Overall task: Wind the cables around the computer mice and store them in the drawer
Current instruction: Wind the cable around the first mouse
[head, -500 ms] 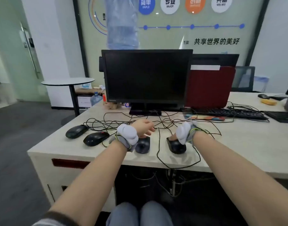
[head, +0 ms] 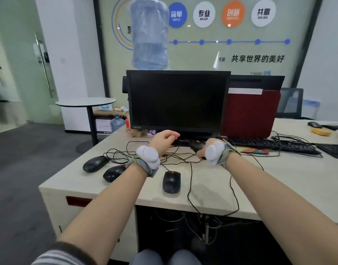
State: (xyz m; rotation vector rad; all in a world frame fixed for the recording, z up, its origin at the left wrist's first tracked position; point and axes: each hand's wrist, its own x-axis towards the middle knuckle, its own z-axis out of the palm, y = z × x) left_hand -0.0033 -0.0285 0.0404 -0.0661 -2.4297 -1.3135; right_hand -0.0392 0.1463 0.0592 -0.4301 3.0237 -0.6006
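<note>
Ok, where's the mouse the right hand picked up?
Head view, right of centre: the mouse is held in the right hand, just off the desk before the monitor.

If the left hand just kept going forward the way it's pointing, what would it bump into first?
Most likely the base of the black monitor: the left hand points away from the person, its fingertips near the monitor's foot. Depth is hard to judge, so loose cables may come first.

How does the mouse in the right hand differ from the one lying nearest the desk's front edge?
The held mouse is lifted in the right hand and mostly hidden; the front mouse lies flat on the desk, untouched and fully visible. The held one is farther back, near the monitor. Both are black and corded.
</note>
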